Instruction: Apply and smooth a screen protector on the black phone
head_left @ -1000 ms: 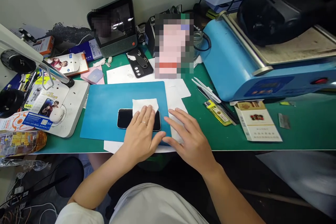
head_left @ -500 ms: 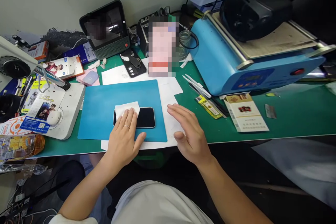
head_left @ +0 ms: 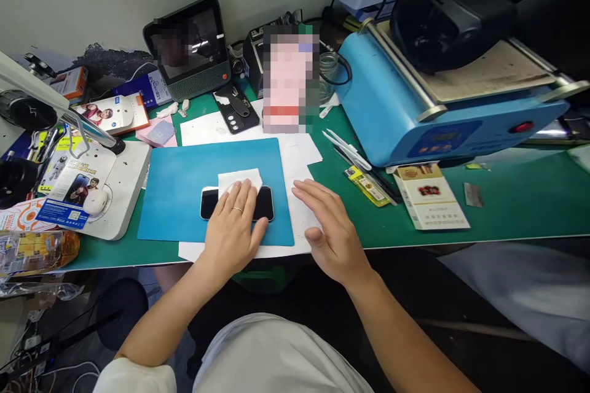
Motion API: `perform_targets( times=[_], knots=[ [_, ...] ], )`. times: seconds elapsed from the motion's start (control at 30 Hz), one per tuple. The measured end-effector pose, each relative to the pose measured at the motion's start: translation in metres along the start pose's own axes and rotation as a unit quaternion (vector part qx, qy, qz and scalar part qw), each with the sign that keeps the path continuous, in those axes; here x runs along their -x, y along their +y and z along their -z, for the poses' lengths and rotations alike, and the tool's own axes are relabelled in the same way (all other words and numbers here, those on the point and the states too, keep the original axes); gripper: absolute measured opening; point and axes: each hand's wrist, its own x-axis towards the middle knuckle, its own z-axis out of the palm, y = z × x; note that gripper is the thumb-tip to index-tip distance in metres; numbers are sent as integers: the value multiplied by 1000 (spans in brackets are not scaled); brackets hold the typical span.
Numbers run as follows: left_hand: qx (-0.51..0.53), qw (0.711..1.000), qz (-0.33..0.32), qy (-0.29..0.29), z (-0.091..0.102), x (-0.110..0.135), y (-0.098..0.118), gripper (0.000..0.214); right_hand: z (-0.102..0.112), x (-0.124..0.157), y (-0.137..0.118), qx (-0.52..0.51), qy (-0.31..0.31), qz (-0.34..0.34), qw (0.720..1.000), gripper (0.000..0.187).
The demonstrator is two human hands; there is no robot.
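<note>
A black phone [head_left: 211, 202] lies flat, screen up, on a blue mat [head_left: 179, 181]. My left hand [head_left: 234, 227] rests on the phone's middle with its fingers flat and stretched, pressing a white wipe [head_left: 230, 179] against the screen. My right hand [head_left: 329, 230] lies open just right of the mat's corner, palm down on white paper [head_left: 304, 159], holding nothing.
A large blue machine [head_left: 437, 116] stands at the right rear. A white carton [head_left: 428, 196], a yellow packet [head_left: 366, 184] and white tools [head_left: 350, 147] lie right of the mat. A small screen [head_left: 193, 43], a black case [head_left: 237, 110] and boxes crowd the back. A white lamp base [head_left: 124, 184] sits left.
My left hand slid the wipe from the phone's right end to its left end, then back to the middle. My right hand drew slightly away from the mat.
</note>
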Motion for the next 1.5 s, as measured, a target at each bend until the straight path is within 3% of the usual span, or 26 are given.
perform_targets(
  times=[0.1, 0.2, 0.37, 0.47, 0.63, 0.87, 1.03, 1.17, 1.3, 1.37, 1.5],
  knots=[
    [9, 1000, 7, -13, 0, -13, -6, 57, -2, 0, -1, 12, -10, 2, 1000, 67],
    [31, 999, -14, -22, 0, -16, 2, 64, -3, 0, 1, 24, -23, 1, 999, 67],
    [57, 997, -45, -37, 3, 19, 18, 75, -1, 2, 3, 17, -32, -7, 999, 65],
    [47, 998, -28, -38, 8, 33, 4, 72, 0, 2, 2, 16, -28, -11, 999, 65],
    [0, 998, 50, -23, 16, 34, -31, 67, -1, 2, 0, 20, -27, -17, 999, 65],
    [-11, 997, 62, -39, 21, 67, -20, 70, -1, 1, 0, 34, -42, -16, 998, 62],
    [-4, 998, 51, -41, 15, 49, -18, 72, -7, -2, -2, 85, -67, -9, 994, 56],
    [30, 999, 5, -39, 6, 30, 8, 76, -13, -2, -1, 116, -66, 5, 991, 49],
    [52, 997, -35, -41, 1, 30, 33, 74, -13, -1, 2, 113, -61, 6, 992, 52],
    [50, 997, -36, -37, 2, 33, 29, 71, -11, -1, 2, 110, -66, 4, 992, 52],
    [27, 999, -3, -22, 9, 42, 0, 65, -8, -1, 0, 100, -71, -7, 992, 53]
  ],
)
